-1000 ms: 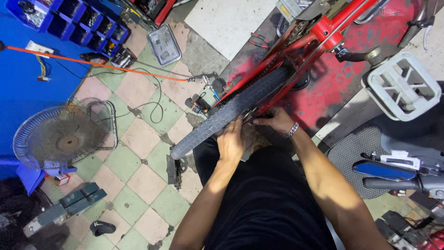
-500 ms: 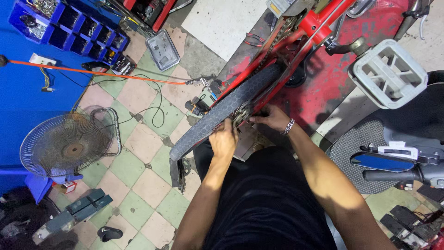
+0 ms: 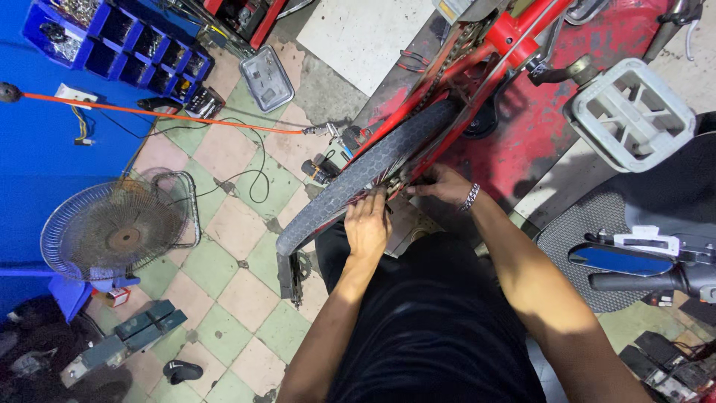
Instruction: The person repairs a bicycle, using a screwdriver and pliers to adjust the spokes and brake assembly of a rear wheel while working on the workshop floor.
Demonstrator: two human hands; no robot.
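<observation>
A red bicycle frame (image 3: 514, 33) stands upside down in front of me, its rear wheel's dark knobbly tyre (image 3: 350, 183) running diagonally from lower left to upper right. My left hand (image 3: 368, 224) rests against the tyre and rim from below, fingers curled on the wheel. Just to its right, my right hand (image 3: 441, 183), with a metal bracelet on the wrist, reaches in beside the frame and rim; its fingertips are hidden behind the wheel. A white pedal (image 3: 630, 116) sticks out at the right.
A floor fan (image 3: 115, 233) stands at the left by a blue wall. Blue parts bins (image 3: 112, 41) sit at top left, a metal tray (image 3: 266, 77) nearby, an orange hose (image 3: 164, 114) crossing the tiled floor. A scooter mirror (image 3: 619, 259) and handlebar sit at the right.
Both hands shifted slightly up and right along the wheel; the view has tilted a little, the fan sliding down the frame.
</observation>
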